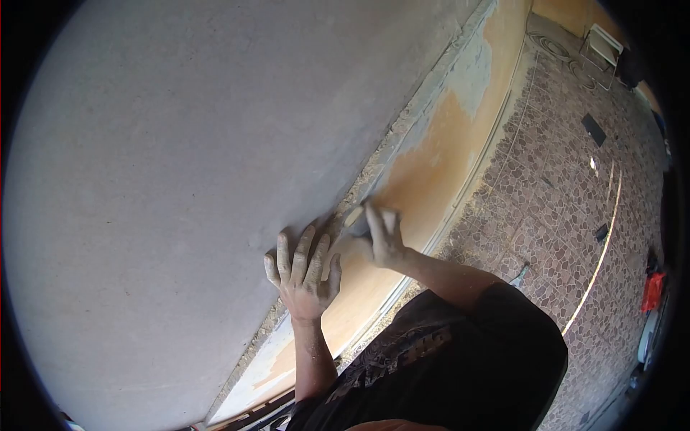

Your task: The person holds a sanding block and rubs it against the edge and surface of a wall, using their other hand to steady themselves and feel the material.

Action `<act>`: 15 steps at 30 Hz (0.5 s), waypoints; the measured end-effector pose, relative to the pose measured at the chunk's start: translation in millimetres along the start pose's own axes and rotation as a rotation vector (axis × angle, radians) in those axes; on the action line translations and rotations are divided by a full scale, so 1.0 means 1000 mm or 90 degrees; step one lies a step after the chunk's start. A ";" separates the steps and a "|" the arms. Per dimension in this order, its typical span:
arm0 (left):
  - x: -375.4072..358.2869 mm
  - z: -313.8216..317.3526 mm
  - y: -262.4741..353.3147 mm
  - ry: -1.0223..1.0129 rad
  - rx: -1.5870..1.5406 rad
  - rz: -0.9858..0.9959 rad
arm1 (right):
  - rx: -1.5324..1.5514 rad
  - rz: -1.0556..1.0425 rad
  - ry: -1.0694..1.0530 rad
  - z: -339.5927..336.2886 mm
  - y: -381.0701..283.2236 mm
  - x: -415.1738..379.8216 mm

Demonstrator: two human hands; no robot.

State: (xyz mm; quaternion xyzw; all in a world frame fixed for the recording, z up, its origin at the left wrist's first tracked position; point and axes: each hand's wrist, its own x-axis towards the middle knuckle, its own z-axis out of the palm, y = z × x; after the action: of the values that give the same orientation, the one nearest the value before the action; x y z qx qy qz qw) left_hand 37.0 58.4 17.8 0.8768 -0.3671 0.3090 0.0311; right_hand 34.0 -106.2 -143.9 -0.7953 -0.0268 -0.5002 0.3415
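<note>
My left hand [302,284], dusty and with its fingers spread, lies against the grey wall [180,179] beside a rough strip. Just to its right, my right hand [387,233] grips a small dark hand tool with a pale part [356,221], held at the rough strip [374,165]. Hand and tool are smeared by motion, and I cannot tell the tool's exact kind. Below the strip, the lower wall band [424,169] shows orange paint with whitish patches.
A floor of patterned brown tiles [532,194] runs along the wall's foot. On it lie a dark flat piece [594,130], a coiled hose or cable [550,45] and a long pale strip [600,258]. A white chair [606,43] stands far off, and something red [652,292] is at the right.
</note>
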 end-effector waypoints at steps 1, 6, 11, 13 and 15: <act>-0.004 0.000 -0.003 0.007 -0.011 0.003 | 0.000 0.081 0.127 0.000 0.014 0.021; -0.036 -0.020 -0.011 0.093 -0.055 -0.060 | 0.009 0.404 0.214 -0.027 0.060 0.082; -0.030 0.005 -0.015 0.153 0.129 -0.156 | 0.059 0.021 0.043 0.004 -0.031 0.009; -0.027 0.007 -0.012 0.140 0.133 -0.184 | -0.007 -0.150 0.001 -0.010 -0.003 0.021; -0.028 0.011 -0.012 0.154 0.151 -0.183 | 0.054 0.054 0.173 0.004 0.047 0.032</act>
State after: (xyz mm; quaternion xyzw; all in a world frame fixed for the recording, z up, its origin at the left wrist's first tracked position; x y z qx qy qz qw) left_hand 35.6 81.7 -5.2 0.8743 -0.1932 0.4451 0.0150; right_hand 71.3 -149.3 -143.7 -0.7054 0.0322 -0.5867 0.3965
